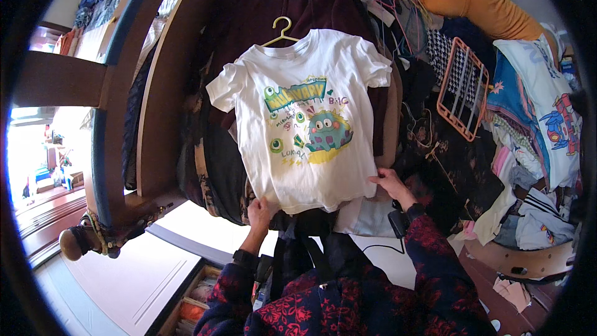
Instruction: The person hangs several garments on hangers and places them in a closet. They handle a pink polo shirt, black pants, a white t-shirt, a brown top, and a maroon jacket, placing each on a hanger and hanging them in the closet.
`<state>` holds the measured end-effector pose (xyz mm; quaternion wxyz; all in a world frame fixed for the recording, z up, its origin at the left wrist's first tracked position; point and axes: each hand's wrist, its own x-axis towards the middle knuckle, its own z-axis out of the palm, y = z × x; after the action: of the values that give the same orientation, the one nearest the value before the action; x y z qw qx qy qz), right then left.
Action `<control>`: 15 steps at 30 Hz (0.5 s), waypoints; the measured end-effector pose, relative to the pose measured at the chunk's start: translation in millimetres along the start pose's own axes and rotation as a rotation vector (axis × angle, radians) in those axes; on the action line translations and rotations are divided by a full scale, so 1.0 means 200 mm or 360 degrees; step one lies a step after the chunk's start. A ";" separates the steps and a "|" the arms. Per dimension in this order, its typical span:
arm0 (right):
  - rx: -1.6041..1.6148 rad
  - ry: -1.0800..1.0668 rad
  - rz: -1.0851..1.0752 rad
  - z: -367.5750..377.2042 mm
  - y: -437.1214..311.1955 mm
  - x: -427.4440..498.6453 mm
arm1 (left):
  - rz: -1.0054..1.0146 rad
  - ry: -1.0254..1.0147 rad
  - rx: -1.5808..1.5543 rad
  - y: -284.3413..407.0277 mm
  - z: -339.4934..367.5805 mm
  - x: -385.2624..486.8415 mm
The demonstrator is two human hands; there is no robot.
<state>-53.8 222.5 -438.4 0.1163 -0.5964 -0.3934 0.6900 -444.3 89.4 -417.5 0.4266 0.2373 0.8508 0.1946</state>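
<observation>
A white T-shirt (252, 126) with a cartoon monster print lies spread out over dark clothes, its neck away from me. A yellow hanger (282, 32) is inside it, the hook showing above the collar. My left hand (260, 212) pinches the bottom hem at the left corner. My right hand (392, 184) holds the side edge near the lower right corner between thumb and fingers. Beneath the shirt are a dark maroon garment (326, 4) and other dark clothing.
A wooden bed frame post (116, 149) with a ladder-like rail stands at left. On the right lie an orange plastic rack (445, 79), several tangled hangers (396, 14), an orange cushion-like bundle (485, 4) and piled clothes (543, 219). An open drawer (186, 296) is at lower left.
</observation>
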 end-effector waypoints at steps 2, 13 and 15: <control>0.0176 0.0155 -0.0123 -0.03 0.03 -0.10 | 0.0120 0.0171 -0.0342 0.00 -0.08 -0.04; 0.0308 0.0668 -0.0637 -0.02 -0.41 -0.82 | 0.0544 0.0240 -0.0711 0.34 -0.58 -0.62; 0.0161 0.0685 -0.0691 -0.02 -0.43 -0.91 | 0.0375 0.0088 -0.0505 0.32 -0.66 -0.70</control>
<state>-29.7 166.9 -247.4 0.3712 -0.6242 -0.4430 0.5257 -464.0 45.6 -220.7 0.4094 0.2595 0.7872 0.3813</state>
